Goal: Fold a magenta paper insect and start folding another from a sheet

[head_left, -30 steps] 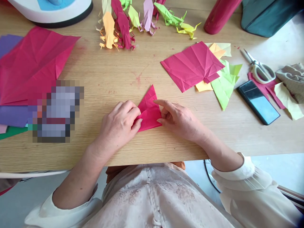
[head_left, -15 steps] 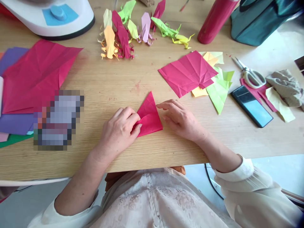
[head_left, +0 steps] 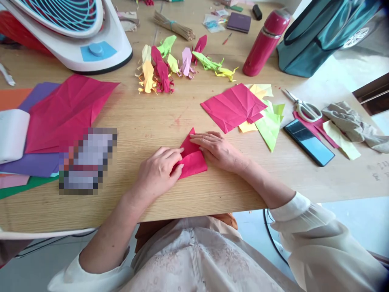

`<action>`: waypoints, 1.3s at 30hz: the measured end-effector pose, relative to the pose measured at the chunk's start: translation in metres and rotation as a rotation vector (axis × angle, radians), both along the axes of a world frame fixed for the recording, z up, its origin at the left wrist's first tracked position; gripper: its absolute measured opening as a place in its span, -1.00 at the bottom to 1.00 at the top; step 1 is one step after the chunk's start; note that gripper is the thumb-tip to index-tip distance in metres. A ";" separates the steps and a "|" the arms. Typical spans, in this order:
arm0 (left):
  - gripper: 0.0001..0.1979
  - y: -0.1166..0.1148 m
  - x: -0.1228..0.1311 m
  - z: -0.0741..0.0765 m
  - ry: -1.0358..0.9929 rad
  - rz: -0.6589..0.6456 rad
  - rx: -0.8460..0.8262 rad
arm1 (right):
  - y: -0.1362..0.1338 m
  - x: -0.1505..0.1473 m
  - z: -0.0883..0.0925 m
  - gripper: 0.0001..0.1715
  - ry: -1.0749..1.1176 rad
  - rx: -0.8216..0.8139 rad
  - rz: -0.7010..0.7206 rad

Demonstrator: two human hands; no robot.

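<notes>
A folded magenta paper (head_left: 193, 163) lies on the wooden table in front of me, its point facing away. My left hand (head_left: 161, 168) grips the paper's left edge, thumb on top near the lower corner and fingers curled beside it. On the other side, my right hand (head_left: 217, 152) lies with fingers stretched out over the upper right edge of the paper, fingertips close to its point. Part of the paper is hidden under both hands.
Folded paper insects (head_left: 162, 75) stand at the back. A creased magenta sheet (head_left: 232, 106), green paper (head_left: 270, 125), scissors (head_left: 306, 110) and a phone (head_left: 309, 142) lie to the right. A red flask (head_left: 264, 46), teal bag (head_left: 304, 48) and white fan (head_left: 118, 52) stand further back. Coloured sheets (head_left: 67, 105) lie left.
My right hand has moved left from beside the paper onto its upper right edge, fingers now extended over it. My left hand keeps its grip. The camera view has tilted up.
</notes>
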State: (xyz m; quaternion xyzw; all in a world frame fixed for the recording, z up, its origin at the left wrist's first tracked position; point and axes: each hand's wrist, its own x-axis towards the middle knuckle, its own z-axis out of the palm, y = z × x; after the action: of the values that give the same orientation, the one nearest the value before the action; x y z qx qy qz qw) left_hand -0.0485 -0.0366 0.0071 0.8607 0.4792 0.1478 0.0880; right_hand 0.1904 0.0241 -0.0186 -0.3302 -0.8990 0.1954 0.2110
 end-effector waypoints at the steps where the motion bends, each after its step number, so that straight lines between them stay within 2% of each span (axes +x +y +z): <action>1: -0.89 0.000 0.000 0.000 -0.005 0.000 -0.001 | 0.000 0.001 0.000 -0.55 0.005 0.000 -0.003; 9: -0.88 0.001 0.000 -0.003 -0.012 0.004 -0.007 | 0.000 0.002 0.000 -0.53 0.012 -0.032 0.017; 15: -0.89 -0.001 0.000 -0.004 -0.002 0.006 0.003 | -0.009 0.003 0.007 -0.56 0.127 -0.013 -0.083; 18: -0.90 0.000 0.000 -0.004 -0.021 0.003 -0.014 | -0.014 0.003 0.010 -0.61 0.133 -0.037 -0.022; 22: -0.91 0.001 -0.001 -0.003 -0.041 0.018 -0.037 | -0.014 0.002 0.005 -0.64 0.077 -0.089 0.072; 30: -0.91 0.003 -0.002 -0.003 -0.035 0.028 -0.059 | -0.009 0.003 0.006 -0.58 0.039 -0.142 0.095; 39: -0.91 0.003 -0.001 -0.008 -0.050 -0.001 0.047 | -0.009 0.003 0.002 -0.43 0.021 -0.106 0.108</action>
State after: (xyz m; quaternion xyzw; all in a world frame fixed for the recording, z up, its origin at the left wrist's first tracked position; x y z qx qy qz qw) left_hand -0.0497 -0.0331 -0.0010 0.8588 0.4728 0.1804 0.0795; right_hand 0.1931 0.0150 -0.0163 -0.2900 -0.9015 0.2574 0.1919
